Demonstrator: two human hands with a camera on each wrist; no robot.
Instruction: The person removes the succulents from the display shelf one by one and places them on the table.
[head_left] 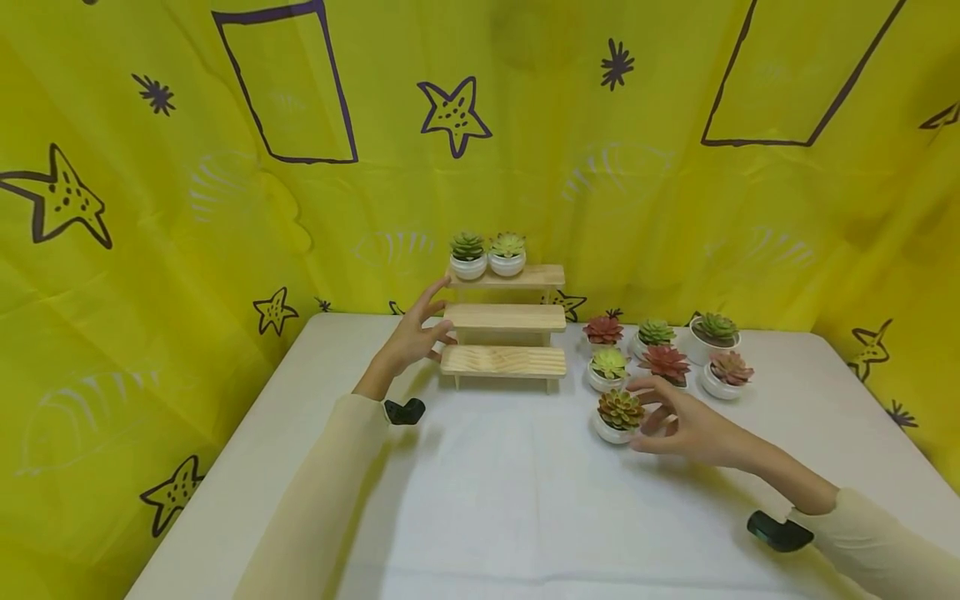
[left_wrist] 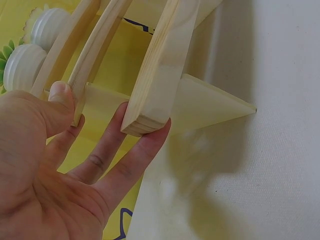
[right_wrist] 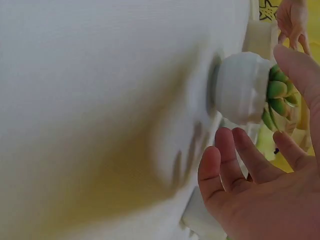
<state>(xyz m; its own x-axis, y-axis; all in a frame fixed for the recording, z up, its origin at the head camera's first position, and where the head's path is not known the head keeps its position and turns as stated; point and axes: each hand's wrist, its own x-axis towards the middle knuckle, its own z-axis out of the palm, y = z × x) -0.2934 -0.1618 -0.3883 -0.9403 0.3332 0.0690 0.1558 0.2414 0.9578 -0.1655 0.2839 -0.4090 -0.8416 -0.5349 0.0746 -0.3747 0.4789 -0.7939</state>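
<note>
A three-step wooden display stand [head_left: 504, 317] stands near the back of the table. My left hand [head_left: 408, 337] holds its left side; in the left wrist view the thumb [left_wrist: 61, 97] lies against the end of the middle board and other fingertips touch the lowest board [left_wrist: 155, 90]. On the top step sit a dark green potted succulent [head_left: 468, 257] and a pale green one [head_left: 507, 255]. My right hand [head_left: 697, 427] is beside a green-and-red potted succulent [head_left: 619, 414], thumb and fingers spread. In the right wrist view a gap separates the fingers from its white pot [right_wrist: 242, 89].
Behind that pot, several more succulents stand on the right of the table, among them a pale green one [head_left: 608, 367], a red one [head_left: 664, 364] and a pink one [head_left: 726, 374]. A yellow patterned curtain [head_left: 450, 192] hangs behind the white table [head_left: 480, 492].
</note>
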